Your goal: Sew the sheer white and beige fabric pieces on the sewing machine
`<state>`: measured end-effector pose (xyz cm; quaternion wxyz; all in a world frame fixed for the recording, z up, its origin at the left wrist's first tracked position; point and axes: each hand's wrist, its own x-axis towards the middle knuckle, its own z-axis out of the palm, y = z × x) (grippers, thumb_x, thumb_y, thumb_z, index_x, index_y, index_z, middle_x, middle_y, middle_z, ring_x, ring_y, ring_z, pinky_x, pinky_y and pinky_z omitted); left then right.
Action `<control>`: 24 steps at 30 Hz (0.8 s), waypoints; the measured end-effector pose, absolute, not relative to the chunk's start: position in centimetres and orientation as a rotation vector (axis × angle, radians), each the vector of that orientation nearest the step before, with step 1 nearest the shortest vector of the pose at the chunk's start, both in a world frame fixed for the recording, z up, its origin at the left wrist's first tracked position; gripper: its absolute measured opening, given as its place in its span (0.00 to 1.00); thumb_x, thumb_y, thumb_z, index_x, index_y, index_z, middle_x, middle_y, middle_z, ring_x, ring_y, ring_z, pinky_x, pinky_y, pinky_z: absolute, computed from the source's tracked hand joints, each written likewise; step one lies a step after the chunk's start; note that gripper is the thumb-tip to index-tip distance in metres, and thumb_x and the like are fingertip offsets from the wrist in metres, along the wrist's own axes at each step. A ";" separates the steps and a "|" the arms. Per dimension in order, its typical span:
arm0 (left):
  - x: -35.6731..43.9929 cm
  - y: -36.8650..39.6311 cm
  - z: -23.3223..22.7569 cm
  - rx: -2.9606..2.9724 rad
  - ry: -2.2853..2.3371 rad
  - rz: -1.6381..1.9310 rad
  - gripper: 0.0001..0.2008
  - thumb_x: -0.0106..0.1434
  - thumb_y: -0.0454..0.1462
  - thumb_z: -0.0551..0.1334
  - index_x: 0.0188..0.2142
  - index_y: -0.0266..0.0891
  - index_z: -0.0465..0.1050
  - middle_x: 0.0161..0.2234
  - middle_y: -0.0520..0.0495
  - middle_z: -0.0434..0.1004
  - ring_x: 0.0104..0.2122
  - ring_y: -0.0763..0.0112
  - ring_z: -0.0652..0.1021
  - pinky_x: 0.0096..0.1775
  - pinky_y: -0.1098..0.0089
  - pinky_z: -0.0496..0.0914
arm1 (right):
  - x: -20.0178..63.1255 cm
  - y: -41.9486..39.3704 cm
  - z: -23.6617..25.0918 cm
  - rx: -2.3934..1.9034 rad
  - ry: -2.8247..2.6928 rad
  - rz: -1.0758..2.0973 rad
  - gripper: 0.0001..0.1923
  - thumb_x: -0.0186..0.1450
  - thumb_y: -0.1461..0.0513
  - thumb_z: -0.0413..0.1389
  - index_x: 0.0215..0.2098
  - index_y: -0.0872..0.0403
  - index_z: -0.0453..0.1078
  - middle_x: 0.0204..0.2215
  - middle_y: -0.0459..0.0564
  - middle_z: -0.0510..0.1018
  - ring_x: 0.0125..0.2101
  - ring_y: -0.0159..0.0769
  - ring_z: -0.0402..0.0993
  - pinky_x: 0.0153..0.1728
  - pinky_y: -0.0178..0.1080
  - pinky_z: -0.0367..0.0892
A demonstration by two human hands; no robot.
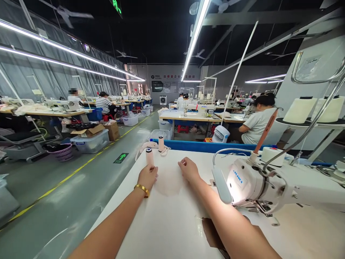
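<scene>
A pale pink, roundish fabric piece point(168, 182) lies flat on the white sewing table point(167, 223). My left hand point(147, 176), with a gold bracelet on the wrist, pinches its left edge just in front of a pink thread spool point(149, 157). My right hand point(188, 169) is closed on the fabric's upper right edge. A second pale spool point(161, 144) stands farther back on a strip of pale tape. The white Juki sewing machine point(256, 185) sits to the right of my right forearm, its lamp lit.
Large white thread cones point(299, 109) stand on a rack behind the machine. A dark patch point(211, 233) lies on the table under my right forearm. A seated person point(257, 120) works beyond the blue table edge. To the left, an aisle with bins and boxes point(90, 140).
</scene>
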<state>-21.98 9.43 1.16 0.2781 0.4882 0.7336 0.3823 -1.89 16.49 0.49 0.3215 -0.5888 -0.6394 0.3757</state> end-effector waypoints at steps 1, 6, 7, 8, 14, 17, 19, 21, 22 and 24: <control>-22.1 9.4 1.2 1.360 2.008 1.008 0.17 0.72 0.44 0.63 0.55 0.37 0.72 0.52 0.42 0.76 0.47 0.61 0.79 0.49 0.56 0.78 | -1.9 16.5 0.5 -1.568 -1.697 0.959 0.17 0.74 0.56 0.59 0.58 0.54 0.70 0.55 0.55 0.75 0.49 0.43 0.77 0.49 0.50 0.76; -22.2 8.5 2.1 1.745 2.145 0.992 0.11 0.71 0.37 0.59 0.50 0.36 0.74 0.48 0.36 0.78 0.53 0.48 0.76 0.58 0.45 0.67 | -1.9 16.2 0.6 -1.639 -1.776 0.843 0.17 0.74 0.56 0.58 0.58 0.54 0.70 0.55 0.55 0.75 0.49 0.43 0.77 0.50 0.50 0.76; -21.9 8.3 2.3 1.852 2.123 0.993 0.12 0.70 0.36 0.58 0.51 0.37 0.74 0.50 0.36 0.77 0.56 0.47 0.74 0.61 0.46 0.64 | -2.0 16.1 0.7 -1.648 -1.789 0.826 0.17 0.74 0.56 0.59 0.58 0.54 0.70 0.55 0.55 0.75 0.49 0.43 0.77 0.50 0.50 0.76; -21.6 8.0 2.4 1.963 2.078 0.985 0.14 0.70 0.36 0.58 0.53 0.38 0.74 0.53 0.36 0.76 0.58 0.48 0.73 0.63 0.48 0.62 | -2.0 16.0 0.7 -1.657 -1.800 0.810 0.17 0.74 0.56 0.59 0.58 0.54 0.70 0.55 0.55 0.75 0.49 0.43 0.77 0.49 0.50 0.76; -20.1 7.6 1.8 2.366 1.820 0.728 0.30 0.62 0.45 0.67 0.62 0.46 0.69 0.64 0.44 0.72 0.65 0.50 0.68 0.65 0.49 0.60 | -2.0 16.4 1.0 -1.684 -1.846 0.741 0.18 0.74 0.56 0.59 0.58 0.54 0.70 0.55 0.55 0.75 0.49 0.43 0.77 0.49 0.50 0.76; -19.9 7.9 1.7 2.384 1.864 0.602 0.35 0.59 0.49 0.68 0.64 0.43 0.68 0.64 0.41 0.72 0.65 0.46 0.69 0.64 0.47 0.61 | -1.9 15.9 1.7 -1.680 -1.857 0.667 0.18 0.74 0.56 0.59 0.58 0.55 0.70 0.55 0.55 0.75 0.49 0.43 0.77 0.49 0.50 0.76; -19.8 8.0 1.9 2.393 1.880 0.556 0.36 0.58 0.51 0.66 0.64 0.42 0.68 0.64 0.39 0.72 0.65 0.45 0.69 0.64 0.47 0.62 | -1.4 14.3 2.5 -1.669 -1.866 0.564 0.18 0.74 0.56 0.59 0.59 0.54 0.70 0.55 0.55 0.75 0.49 0.44 0.77 0.49 0.50 0.76; -19.8 8.0 2.0 2.412 1.861 0.542 0.37 0.58 0.52 0.64 0.63 0.40 0.68 0.64 0.35 0.72 0.64 0.41 0.70 0.64 0.45 0.61 | -0.4 11.6 3.3 -1.633 -1.908 0.428 0.18 0.74 0.56 0.59 0.59 0.54 0.70 0.56 0.55 0.75 0.50 0.44 0.76 0.50 0.51 0.76; -20.0 8.3 1.8 2.419 1.842 0.543 0.37 0.58 0.53 0.63 0.62 0.37 0.68 0.63 0.32 0.73 0.63 0.37 0.71 0.63 0.42 0.61 | 0.3 10.1 3.6 -1.603 -1.951 0.364 0.18 0.74 0.56 0.59 0.59 0.54 0.70 0.57 0.55 0.74 0.51 0.44 0.76 0.51 0.51 0.75; -20.8 9.6 1.0 2.452 1.900 0.581 0.37 0.56 0.56 0.60 0.60 0.38 0.70 0.59 0.32 0.77 0.60 0.35 0.74 0.60 0.41 0.64 | 1.9 7.0 3.7 -1.538 -2.076 0.262 0.15 0.75 0.56 0.55 0.58 0.50 0.70 0.60 0.51 0.71 0.52 0.42 0.73 0.50 0.45 0.72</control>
